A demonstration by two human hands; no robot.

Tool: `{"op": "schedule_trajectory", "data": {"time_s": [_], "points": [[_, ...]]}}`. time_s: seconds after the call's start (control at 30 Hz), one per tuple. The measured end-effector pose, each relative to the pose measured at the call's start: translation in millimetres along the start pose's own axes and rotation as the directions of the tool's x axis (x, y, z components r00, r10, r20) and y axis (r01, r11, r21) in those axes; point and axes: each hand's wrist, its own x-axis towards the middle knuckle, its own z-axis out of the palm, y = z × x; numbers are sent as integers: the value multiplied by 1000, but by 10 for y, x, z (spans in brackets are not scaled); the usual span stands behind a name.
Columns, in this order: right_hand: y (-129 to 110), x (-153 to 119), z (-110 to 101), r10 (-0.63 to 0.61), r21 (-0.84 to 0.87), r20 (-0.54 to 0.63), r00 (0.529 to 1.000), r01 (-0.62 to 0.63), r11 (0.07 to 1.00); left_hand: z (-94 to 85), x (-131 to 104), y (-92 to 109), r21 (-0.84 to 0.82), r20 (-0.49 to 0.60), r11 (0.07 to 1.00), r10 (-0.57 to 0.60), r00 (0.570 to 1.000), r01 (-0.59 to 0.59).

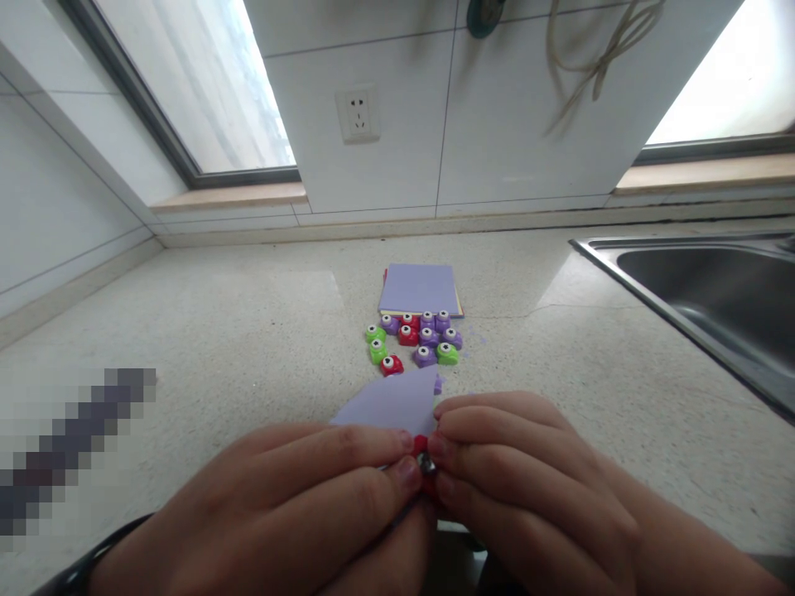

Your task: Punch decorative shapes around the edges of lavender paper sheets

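Observation:
A small red paper punch (pixel 421 443) with a shiny metal part is gripped between my left hand (pixel 310 505) and my right hand (pixel 534 488) at the counter's near edge. The fingertips of both hands close around it and hide most of its body. Beyond the fingers, a purple sheet of paper (pixel 394 397) with a curved left edge sticks out; its near end is hidden by my left hand. Just past the sheet stand several more punches in red, green (pixel 447 353) and purple (pixel 426 356), each with a star on its round white top.
Behind the punches lies a stack of coloured paper (pixel 419 288), purple on top. Small purple scraps (pixel 475 335) dot the speckled counter (pixel 248 331). A steel sink (pixel 714 281) is set in at the right. A wall socket (pixel 358 113) and a hanging cord (pixel 596 66) are at the back.

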Motion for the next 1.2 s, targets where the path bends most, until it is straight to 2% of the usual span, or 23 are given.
{"op": "schedule_trajectory", "data": {"time_s": [0.07, 0.1, 0.17, 0.2, 0.27, 0.33, 0.47, 0.53, 0.57, 0.63, 0.83, 1.0, 1.13, 1.2], "points": [[-4, 5, 26, 59, 46, 17, 998, -59, 997, -9, 13, -5, -7, -14, 1000, -2, 1000, 2], [1, 5, 55, 32, 61, -55, 998, -28, 998, -15, 18, -13, -12, -14, 1000, 1, 1000, -1], [15, 4, 119, 10, 67, -112, 994, -2, 998, -29, 22, -32, -23, 2, 1000, 14, 1000, -14], [20, 3, 142, 1, 62, -207, 978, 12, 998, -38, 22, -42, -27, 12, 999, 17, 1000, -17], [16, 2, 156, -8, 74, -155, 988, 19, 997, -55, 21, -55, -33, 25, 999, 24, 999, -23], [-6, 3, 137, 39, 85, -85, 996, -31, 996, -67, 22, -60, -34, 29, 999, 14, 999, -13], [1, 25, 122, 95, 111, -141, 986, -79, 991, -82, 45, -70, -49, 43, 999, 18, 999, -15], [77, 50, 154, 78, 153, -128, 989, -58, 986, -101, 65, -88, -45, 62, 999, 22, 998, -19], [129, 64, 176, -13, 190, -133, 991, 38, 981, -114, 74, -103, -36, 67, 999, 19, 998, -17], [238, 86, 223, -69, 249, -168, 983, 110, 962, -147, 86, -140, -16, 79, 1000, 9, 997, -8], [377, 68, 327, -50, 267, -207, 977, 105, 958, -211, 95, -244, -35, 139, 999, 26, 990, -22], [375, 47, 378, 30, 302, -216, 976, 38, 952, -159, 140, -231, -80, 38, 993, -88, 995, 91], [391, 32, 398, 132, 389, -219, 967, -38, 921, -107, 163, -266, -74, 76, 965, -245, 967, 251], [398, 21, 404, 196, 420, -194, 961, -99, 902, -95, 166, -300, -90, 111, 951, -284, 952, 294]]}}
